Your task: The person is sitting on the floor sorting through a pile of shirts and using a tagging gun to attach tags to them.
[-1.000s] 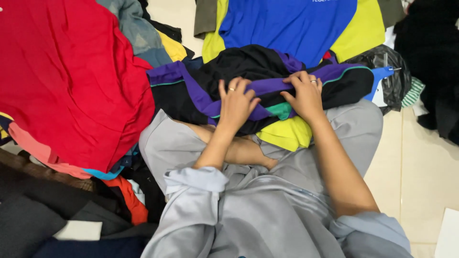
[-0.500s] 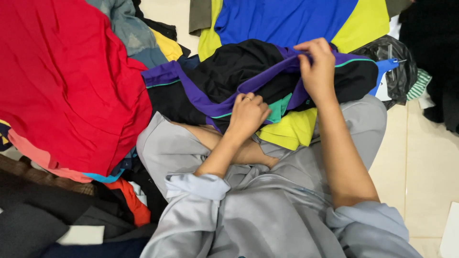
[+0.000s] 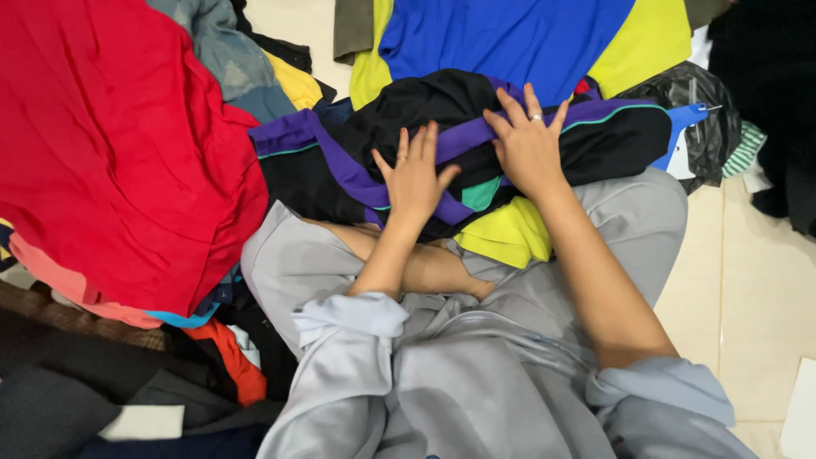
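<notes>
A black garment with purple bands and a teal patch (image 3: 357, 161) lies bunched across my lap, over a yellow piece (image 3: 506, 234). My left hand (image 3: 414, 174) rests flat on it, fingers spread, a ring on one finger. My right hand (image 3: 527, 144) presses flat on the same garment a little farther away, also ringed, fingers apart. Neither hand grips the cloth. My grey trousers (image 3: 633, 217) and grey sleeves (image 3: 353, 319) fill the lower part of the view.
A big red cloth (image 3: 110, 144) is heaped at the left. A blue and yellow garment (image 3: 510, 38) lies beyond the hands. A black plastic bag (image 3: 693, 106) and a dark pile (image 3: 773, 76) sit at the right on pale floor tiles (image 3: 748, 289).
Both hands were bunched on the garment, the right lifted higher. Now both lie flat with fingers spread, and the folded garment has been pressed down.
</notes>
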